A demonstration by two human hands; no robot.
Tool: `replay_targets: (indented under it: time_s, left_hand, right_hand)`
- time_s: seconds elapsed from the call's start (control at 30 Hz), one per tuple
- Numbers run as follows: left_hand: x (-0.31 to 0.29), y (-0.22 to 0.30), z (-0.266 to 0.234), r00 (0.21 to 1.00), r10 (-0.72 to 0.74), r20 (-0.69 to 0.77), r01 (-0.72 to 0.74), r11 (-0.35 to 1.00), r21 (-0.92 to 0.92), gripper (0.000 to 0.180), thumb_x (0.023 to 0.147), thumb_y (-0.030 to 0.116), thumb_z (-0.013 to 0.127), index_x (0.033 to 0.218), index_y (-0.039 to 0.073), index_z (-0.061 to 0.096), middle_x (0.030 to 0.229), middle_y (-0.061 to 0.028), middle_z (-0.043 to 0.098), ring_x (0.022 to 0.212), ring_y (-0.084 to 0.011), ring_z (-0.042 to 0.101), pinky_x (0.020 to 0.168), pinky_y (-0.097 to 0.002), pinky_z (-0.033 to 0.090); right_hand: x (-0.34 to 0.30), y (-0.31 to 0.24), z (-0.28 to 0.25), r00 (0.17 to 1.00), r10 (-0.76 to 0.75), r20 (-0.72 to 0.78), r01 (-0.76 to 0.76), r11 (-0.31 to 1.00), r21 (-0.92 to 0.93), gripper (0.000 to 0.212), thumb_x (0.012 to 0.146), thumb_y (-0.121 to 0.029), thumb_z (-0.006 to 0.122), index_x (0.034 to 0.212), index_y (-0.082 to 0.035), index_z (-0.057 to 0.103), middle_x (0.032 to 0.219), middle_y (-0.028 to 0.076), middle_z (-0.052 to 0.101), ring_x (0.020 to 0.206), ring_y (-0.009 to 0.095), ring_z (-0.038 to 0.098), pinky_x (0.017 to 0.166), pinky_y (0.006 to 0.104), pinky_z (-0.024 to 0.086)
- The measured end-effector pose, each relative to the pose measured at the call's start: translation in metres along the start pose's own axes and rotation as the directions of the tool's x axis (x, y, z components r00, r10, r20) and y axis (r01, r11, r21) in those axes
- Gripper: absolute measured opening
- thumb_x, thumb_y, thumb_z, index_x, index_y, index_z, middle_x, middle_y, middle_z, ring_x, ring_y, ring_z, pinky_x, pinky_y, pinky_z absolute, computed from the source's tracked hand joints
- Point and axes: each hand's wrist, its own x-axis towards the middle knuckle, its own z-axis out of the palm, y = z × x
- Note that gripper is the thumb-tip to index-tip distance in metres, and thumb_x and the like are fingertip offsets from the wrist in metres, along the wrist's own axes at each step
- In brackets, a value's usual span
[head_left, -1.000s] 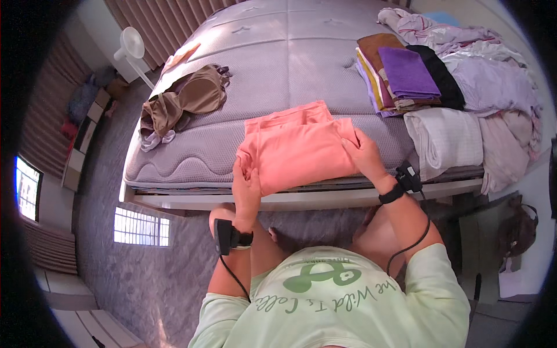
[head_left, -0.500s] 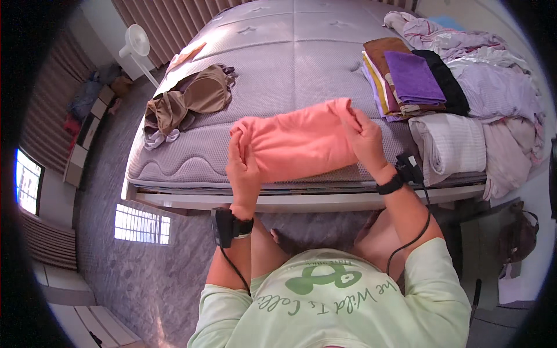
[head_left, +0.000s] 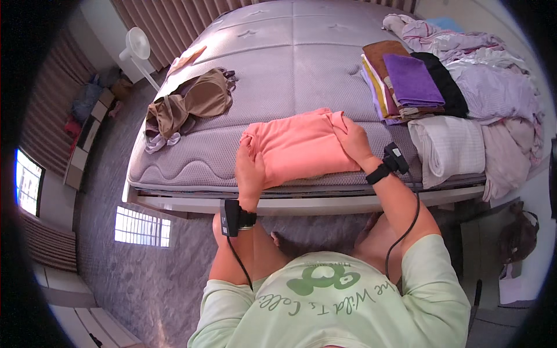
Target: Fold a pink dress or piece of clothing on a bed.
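A folded coral-pink garment (head_left: 299,148) rests on or just above the near edge of the mattress, between both my hands. Its exact kind is hidden by the folds. My left hand (head_left: 250,171) grips its left end, thumb against the cloth. At the opposite end my right hand (head_left: 354,142) is closed on the upper right corner. To the right lies a stack of folded clothes (head_left: 413,78), purple on top, with brown, black and yellow pieces beneath. A folded white waffle-textured cloth (head_left: 449,145) sits in front of that stack.
Brown bras (head_left: 203,95) lie in a heap on the mattress's left side, near a peach cloth (head_left: 187,58). Rumpled white and pink bedding (head_left: 493,87) covers the right edge. The grey mattress (head_left: 290,69) sits on a white bed frame (head_left: 278,203). A white fan (head_left: 137,43) stands beyond the left side.
Both hands have come down and closer together with the coral-pink garment. It hung slightly tilted above the mattress before and now sits lower, its sides drawn in.
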Motion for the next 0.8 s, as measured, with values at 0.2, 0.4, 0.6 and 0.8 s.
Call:
replay_targets:
  time_s: [0.2, 0.4, 0.6, 0.8]
  left_hand:
    - [-0.001, 0.017, -0.004, 0.956, -0.284, 0.075, 0.294, 0.906, -0.304, 0.047, 0.091, 0.003, 0.056, 0.134, -0.006, 0.039, 0.135, -0.0169, 0.048, 0.131, -0.0223, 0.044, 0.107, -0.0307, 0.036]
    - [-0.023, 0.047, -0.037, 0.958, -0.212, 0.194, 0.279, 0.852, -0.443, 0.053, 0.088, 0.006, 0.063, 0.134, -0.005, 0.040, 0.132, -0.0162, 0.051, 0.123, -0.0199, 0.049, 0.104, -0.0289, 0.037]
    - [-0.047, 0.002, -0.028, 0.935, -0.295, 0.196, 0.346, 0.878, -0.331, 0.060, 0.083, 0.012, 0.069, 0.133, -0.005, 0.040, 0.131, -0.0175, 0.051, 0.120, -0.0220, 0.050, 0.103, -0.0312, 0.037]
    - [-0.062, 0.036, -0.032, 0.972, -0.199, 0.126, 0.228, 0.931, -0.285, 0.064, 0.082, 0.009, 0.069, 0.135, -0.006, 0.036, 0.137, -0.0196, 0.045, 0.128, -0.0254, 0.043, 0.108, -0.0350, 0.032]
  right_hand:
    - [-0.002, -0.002, -0.011, 0.998, 0.059, -0.012, -0.057, 0.986, 0.157, 0.029, 0.087, -0.025, 0.063, 0.108, -0.004, 0.062, 0.092, 0.022, 0.065, 0.086, 0.039, 0.063, 0.072, 0.0417, 0.050]
    - [-0.019, -0.019, -0.046, 0.975, 0.129, 0.179, -0.212, 0.776, 0.594, 0.028, 0.089, -0.018, 0.064, 0.110, 0.000, 0.062, 0.102, 0.008, 0.067, 0.093, 0.014, 0.061, 0.082, 0.0287, 0.048]
    - [-0.011, -0.002, -0.033, 0.941, 0.135, 0.310, -0.229, 0.929, 0.289, 0.045, 0.087, -0.024, 0.067, 0.122, 0.002, 0.055, 0.116, 0.012, 0.062, 0.106, 0.020, 0.059, 0.091, 0.0308, 0.046]
    - [0.054, 0.011, 0.000, 0.963, 0.059, 0.262, -0.079, 0.995, 0.067, 0.084, 0.072, -0.048, 0.076, 0.131, 0.004, 0.046, 0.130, 0.027, 0.052, 0.121, 0.038, 0.050, 0.102, 0.0419, 0.039]
